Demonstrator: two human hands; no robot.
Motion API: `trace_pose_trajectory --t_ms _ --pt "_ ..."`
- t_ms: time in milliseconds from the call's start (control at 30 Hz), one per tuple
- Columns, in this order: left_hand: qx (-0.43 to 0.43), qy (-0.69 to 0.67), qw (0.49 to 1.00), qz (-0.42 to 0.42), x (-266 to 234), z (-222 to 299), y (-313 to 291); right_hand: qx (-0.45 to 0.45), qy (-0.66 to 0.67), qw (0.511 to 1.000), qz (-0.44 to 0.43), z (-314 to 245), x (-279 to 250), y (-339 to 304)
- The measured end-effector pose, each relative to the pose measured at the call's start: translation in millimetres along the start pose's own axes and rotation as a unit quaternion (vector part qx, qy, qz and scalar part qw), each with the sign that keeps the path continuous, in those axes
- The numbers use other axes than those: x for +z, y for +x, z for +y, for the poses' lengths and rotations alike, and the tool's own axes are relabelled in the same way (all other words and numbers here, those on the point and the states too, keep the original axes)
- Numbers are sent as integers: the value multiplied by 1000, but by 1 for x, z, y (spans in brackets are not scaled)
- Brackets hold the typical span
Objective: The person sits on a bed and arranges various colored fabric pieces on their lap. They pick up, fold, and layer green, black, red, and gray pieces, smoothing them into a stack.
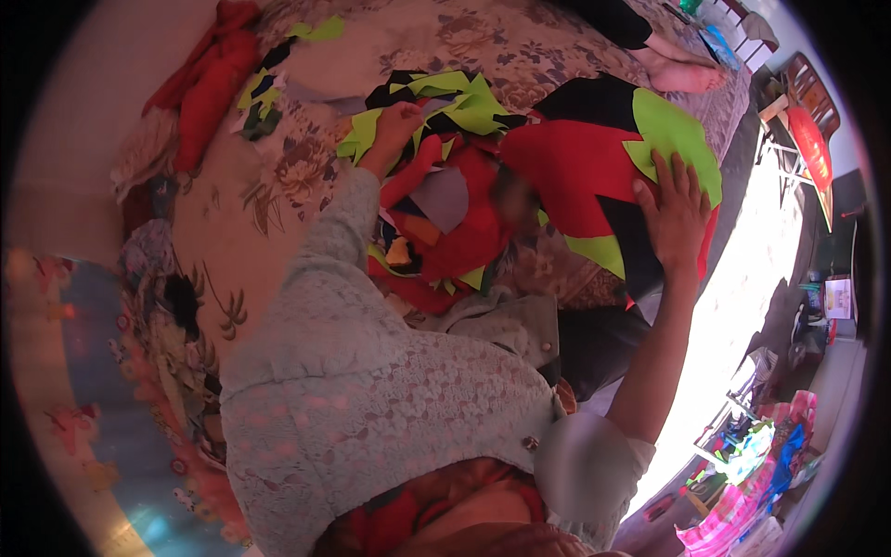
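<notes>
My right hand [676,209] lies flat with its fingers stretched out on a large patchwork of red [566,158], lime green [673,125] and black cloth, pressing its right side. My left hand [397,125] is over a heap of loose cloth scraps to the left, its fingers curled together. Whatever it may pinch is too small to tell. Beneath and around it lie lime green scraps [473,107], red pieces [478,218] and a grey piece [441,200]. A small orange scrap [420,230] sits lower in the heap.
Everything rests on a flowered bedspread [306,176]. Red cloth [209,93] is bunched at the far left. Another person's bare foot [682,74] rests at the far right. Beyond the bed's right edge stand a chair [812,88] and a pile of bright fabrics [752,473].
</notes>
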State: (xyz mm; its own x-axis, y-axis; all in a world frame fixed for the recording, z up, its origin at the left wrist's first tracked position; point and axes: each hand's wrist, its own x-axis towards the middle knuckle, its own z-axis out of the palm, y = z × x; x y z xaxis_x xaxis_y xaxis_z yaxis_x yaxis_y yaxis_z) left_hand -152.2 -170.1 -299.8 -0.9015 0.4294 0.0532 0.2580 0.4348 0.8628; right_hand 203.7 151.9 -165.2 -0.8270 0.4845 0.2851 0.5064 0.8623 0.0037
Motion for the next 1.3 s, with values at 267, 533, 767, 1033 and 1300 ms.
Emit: trace_pose_trajectory --t_ms 267,533,767,1033,1300 --pt "-18 244 969 -24 25 9 -60 -13 4 999 30 5 6 -3" --pt "-25 100 994 25 31 -35 -65 -22 10 999 41 4 3 -2" --pt "146 262 923 240 17 39 -78 -24 19 998 51 4 4 -3" --pt "288 233 928 -32 90 32 -118 -21 14 999 47 5 4 -2" --pt "299 397 848 -182 114 32 -128 -21 18 999 47 6 5 -3"
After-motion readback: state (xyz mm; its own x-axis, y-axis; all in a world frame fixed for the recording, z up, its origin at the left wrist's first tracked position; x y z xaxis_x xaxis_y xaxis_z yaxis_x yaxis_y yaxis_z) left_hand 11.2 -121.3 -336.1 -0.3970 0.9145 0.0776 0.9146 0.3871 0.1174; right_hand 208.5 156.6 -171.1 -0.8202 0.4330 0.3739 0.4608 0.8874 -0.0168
